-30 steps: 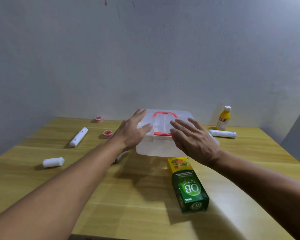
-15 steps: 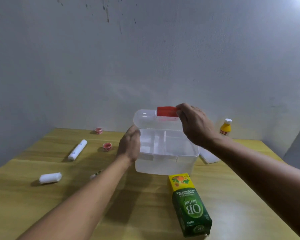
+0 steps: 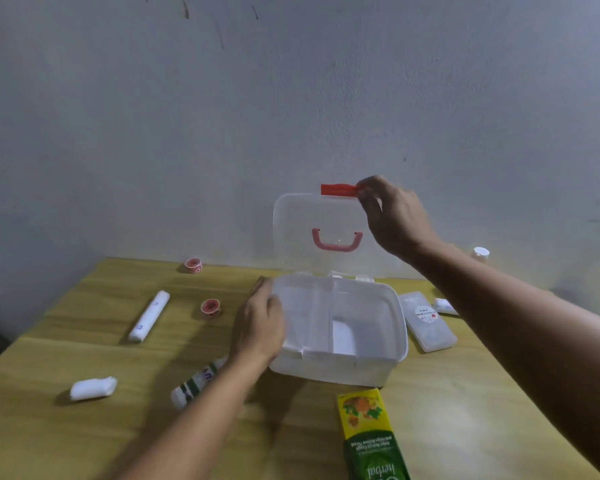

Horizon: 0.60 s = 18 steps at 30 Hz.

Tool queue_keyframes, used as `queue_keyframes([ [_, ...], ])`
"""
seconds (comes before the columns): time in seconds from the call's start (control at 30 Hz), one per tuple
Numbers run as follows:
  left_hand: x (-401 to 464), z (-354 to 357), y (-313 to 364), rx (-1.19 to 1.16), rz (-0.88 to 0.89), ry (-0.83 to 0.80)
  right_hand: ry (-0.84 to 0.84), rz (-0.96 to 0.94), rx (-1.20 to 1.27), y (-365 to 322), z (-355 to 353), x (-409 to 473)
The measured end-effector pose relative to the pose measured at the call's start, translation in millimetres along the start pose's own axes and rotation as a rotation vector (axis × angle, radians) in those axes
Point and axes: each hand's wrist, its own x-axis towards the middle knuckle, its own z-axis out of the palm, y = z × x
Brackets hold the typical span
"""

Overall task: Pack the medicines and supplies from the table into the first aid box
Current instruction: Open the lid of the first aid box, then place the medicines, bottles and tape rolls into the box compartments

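**Box open, lid held upright**

The box (image 3: 340,327) sits mid-surface (image 3: 84,341) with its lid (image 3: 312,233) standing upright. The right hand (image 3: 392,216) pinches the red latch (image 3: 338,189) at the lid's top edge. The left hand (image 3: 258,327) rests against the box's left wall, fingers relaxed along it. Left of the box lie two tape rolls (image 3: 210,308), a long white roll (image 3: 149,315), a short bandage (image 3: 93,388) and a tube (image 3: 196,384). A green carton (image 3: 371,441) lies in front; a flat clear case (image 3: 427,322) lies just right of the box.
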Motion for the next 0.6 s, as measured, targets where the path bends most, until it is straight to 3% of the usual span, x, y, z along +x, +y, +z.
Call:
queue_keyframes([
  [0.13,-2.3,-5.9,-1.7,-0.189,-0.197,-0.066,-0.155,0.116,0.032,11.9,-0.2,19.5],
  [0.33,-4.7,-4.8,5.4,-0.363,-0.352,-0.061,-0.335,0.219,0.050,19.6,2.0,34.6],
  [0.5,-4.6,-4.5,8.7,-0.380,-0.399,-0.061,-0.391,0.172,-0.070,17.1,-0.4,33.1],
  [0.6,-5.7,-5.6,11.7,-0.345,-0.407,-0.069,-0.307,0.098,-0.127,7.9,-10.8,18.2],
])
